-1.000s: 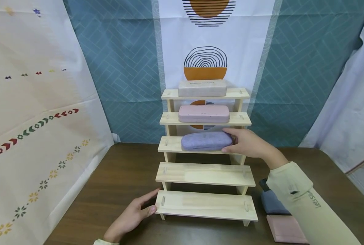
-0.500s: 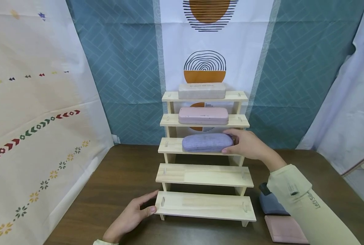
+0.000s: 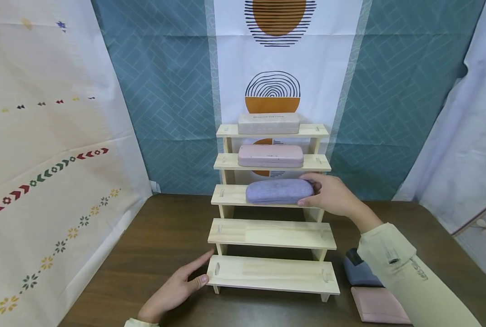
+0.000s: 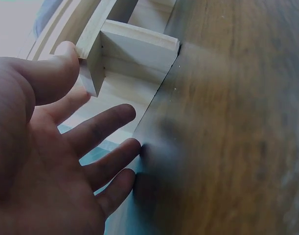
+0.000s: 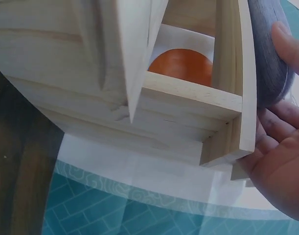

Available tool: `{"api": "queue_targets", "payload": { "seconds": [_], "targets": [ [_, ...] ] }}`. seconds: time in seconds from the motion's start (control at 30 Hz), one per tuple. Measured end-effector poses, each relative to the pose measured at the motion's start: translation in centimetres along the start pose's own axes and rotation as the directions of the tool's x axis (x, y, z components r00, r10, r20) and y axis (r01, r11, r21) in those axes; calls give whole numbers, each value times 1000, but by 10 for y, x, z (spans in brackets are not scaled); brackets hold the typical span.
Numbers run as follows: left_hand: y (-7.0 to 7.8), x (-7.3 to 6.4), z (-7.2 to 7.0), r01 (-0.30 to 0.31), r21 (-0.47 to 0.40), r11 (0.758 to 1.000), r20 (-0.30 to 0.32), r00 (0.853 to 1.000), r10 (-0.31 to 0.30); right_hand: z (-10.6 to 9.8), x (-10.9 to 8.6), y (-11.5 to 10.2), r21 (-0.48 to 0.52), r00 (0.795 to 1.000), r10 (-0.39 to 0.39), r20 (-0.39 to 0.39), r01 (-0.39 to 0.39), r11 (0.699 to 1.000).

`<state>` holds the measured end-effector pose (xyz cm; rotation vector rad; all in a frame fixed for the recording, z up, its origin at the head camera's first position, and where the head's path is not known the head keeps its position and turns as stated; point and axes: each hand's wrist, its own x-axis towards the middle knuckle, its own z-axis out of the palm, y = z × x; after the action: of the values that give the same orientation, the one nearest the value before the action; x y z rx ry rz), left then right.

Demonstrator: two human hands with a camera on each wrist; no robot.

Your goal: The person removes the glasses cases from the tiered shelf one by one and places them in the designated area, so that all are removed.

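Observation:
A blue-purple glasses case [image 3: 279, 191] lies on the middle step of a pale wooden five-step display stand [image 3: 270, 273]. My right hand [image 3: 330, 194] holds the case's right end, thumb at the front and fingers behind; the right wrist view shows this hand [image 5: 286, 142] round the case [image 5: 270, 54], next to the step's end. My left hand [image 3: 173, 290] is at the left end of the lowest step, its thumb touching the front corner. In the left wrist view its other fingers [image 4: 103, 129] are spread and nearly straight beside the stand's side panel [image 4: 137, 51].
On the steps above sit a pink glasses case [image 3: 270, 156] and a light grey one [image 3: 269, 124]. At the right, partly behind the sleeve, a dark blue case [image 3: 361, 273] and a flat pink item [image 3: 378, 305] lie on the brown table [image 3: 165, 236]. Patterned cloths hang behind.
The blue-purple case has slid slightly to the right along its step with my right hand. My left hand stays at the lowest step. The head view has shifted a little.

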<state>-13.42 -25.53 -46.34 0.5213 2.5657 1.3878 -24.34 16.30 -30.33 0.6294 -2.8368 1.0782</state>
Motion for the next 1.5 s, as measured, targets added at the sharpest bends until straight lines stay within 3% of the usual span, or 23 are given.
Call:
{"api": "queue_targets", "payload": {
  "seconds": [0.27,0.83,1.17,1.5],
  "targets": [
    [0,-1,-1,-5,9,1000,23,1000,4,-4,-10,2,5,999,1,-49,-1,1000],
    [1,0,-5,-12,1,1000,23,1000,12,-27,-34,15,117,994,42,-99,-30,993],
    [3,-5,-3,-4,28,1000,-10,1000,4,-44,-54,33,159,983,48,-176,-19,987],
    [2,-3,-3,-9,-15,1000,7,1000,9,-58,-75,53,168,975,54,-215,-17,986]
  ]
}}
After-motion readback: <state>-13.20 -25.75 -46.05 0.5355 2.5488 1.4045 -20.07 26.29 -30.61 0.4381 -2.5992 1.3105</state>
